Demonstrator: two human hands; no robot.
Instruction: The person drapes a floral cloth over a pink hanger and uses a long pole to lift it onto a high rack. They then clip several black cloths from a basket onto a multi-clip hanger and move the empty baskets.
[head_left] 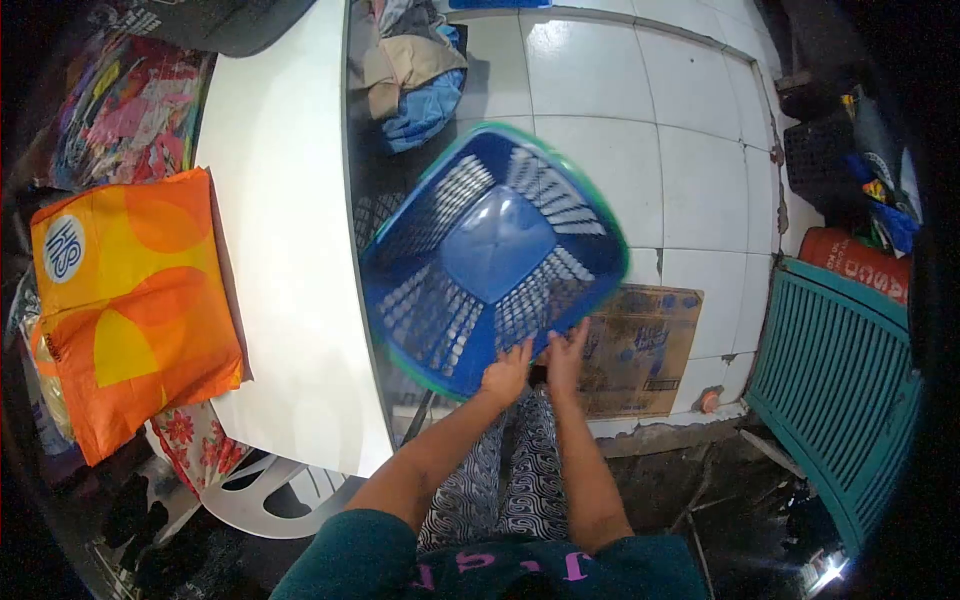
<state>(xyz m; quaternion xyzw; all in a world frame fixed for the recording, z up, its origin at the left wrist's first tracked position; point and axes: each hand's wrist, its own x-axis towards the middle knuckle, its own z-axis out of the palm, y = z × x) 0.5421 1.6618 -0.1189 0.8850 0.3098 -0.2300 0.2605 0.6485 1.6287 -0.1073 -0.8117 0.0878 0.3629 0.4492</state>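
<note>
A blue plastic laundry basket (497, 240) with slatted walls and a green rim is tilted, its open top facing me, and no contents show inside. My left hand (508, 372) is closed over the near side of its rim, fingertips reaching inside. Close beside it, my right hand (567, 358) grips the same rim a little to the right, fingers partly hidden behind it. The basket's left edge overlaps the side of a white table in this view. Below the right part of the basket, a flattened brown cardboard box (645, 350) lies on the floor.
The long white table (290, 230) runs along my left, with an orange and yellow bag (140, 300) beside it. A heap of clothes (415, 75) sits at the far end. White tiles (600, 75) cover the floor. At right stands a green slatted panel (835, 375).
</note>
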